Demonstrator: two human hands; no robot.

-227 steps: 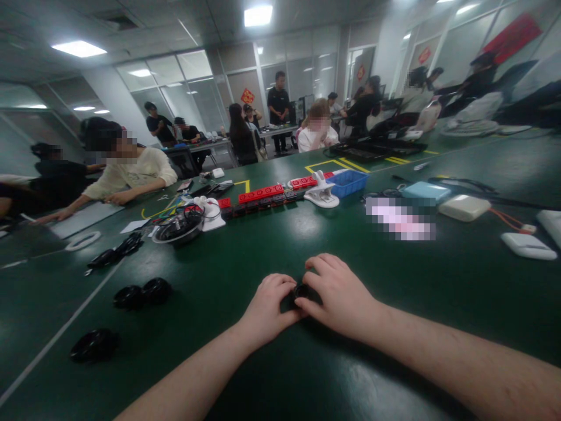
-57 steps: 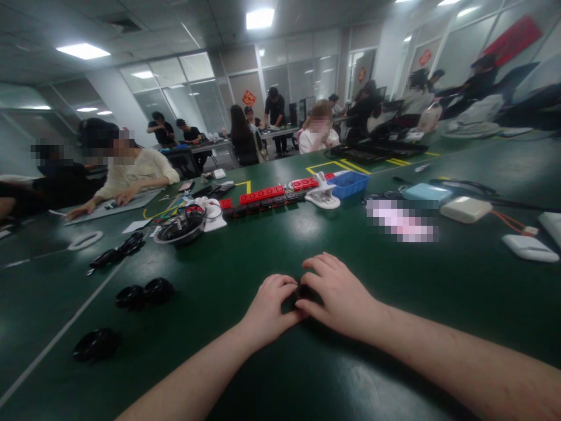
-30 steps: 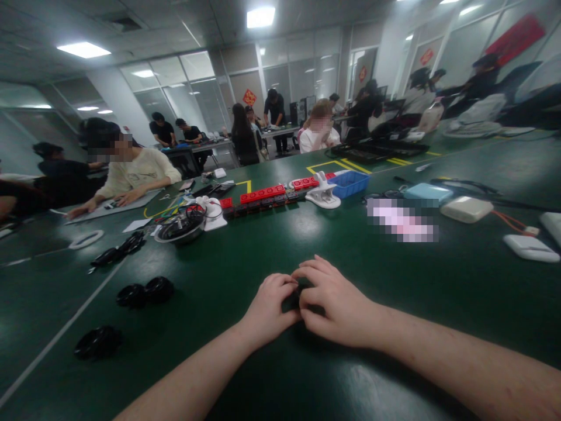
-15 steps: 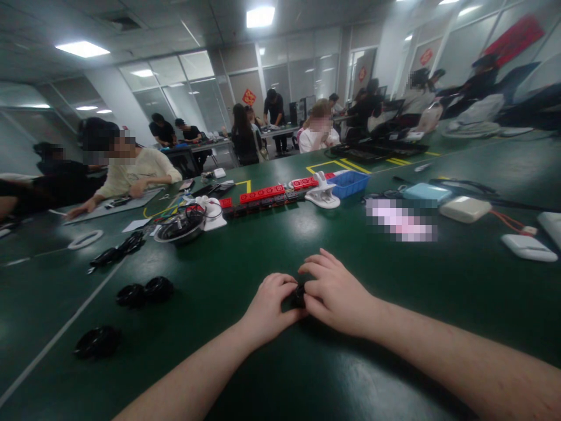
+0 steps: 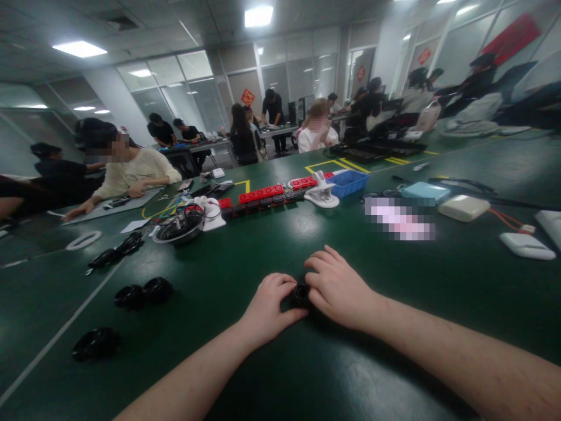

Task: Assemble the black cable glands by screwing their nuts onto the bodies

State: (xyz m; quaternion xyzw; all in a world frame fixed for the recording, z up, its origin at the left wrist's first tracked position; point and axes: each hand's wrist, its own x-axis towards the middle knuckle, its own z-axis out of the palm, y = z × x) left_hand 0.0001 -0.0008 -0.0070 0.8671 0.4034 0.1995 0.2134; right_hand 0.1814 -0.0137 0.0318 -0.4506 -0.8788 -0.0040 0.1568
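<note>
A small black round part with a hole in its middle (image 5: 300, 294) sits low over the green table, between my two hands. My left hand (image 5: 270, 303) curls round its left side, with the thumb below and the fingers above. At its right edge is my right hand (image 5: 339, 287), fingers bent and their tips against the part; some of the contact is hidden. To the left lie a pair of shiny black ring-shaped pieces (image 5: 144, 293) and, nearer me, another black ring-shaped piece (image 5: 95, 344).
Farther back stand a metal bowl with black items (image 5: 179, 237), a row of red and black blocks (image 5: 262, 194), a white clip stand (image 5: 322, 197) and a blue bin (image 5: 348, 183). Cases and cables (image 5: 464, 207) lie right. A person in a pale top (image 5: 140, 169) sits across the table.
My right hand has shifted slightly right and up, uncovering more of the black part and its hole. My left hand has stayed almost in place.
</note>
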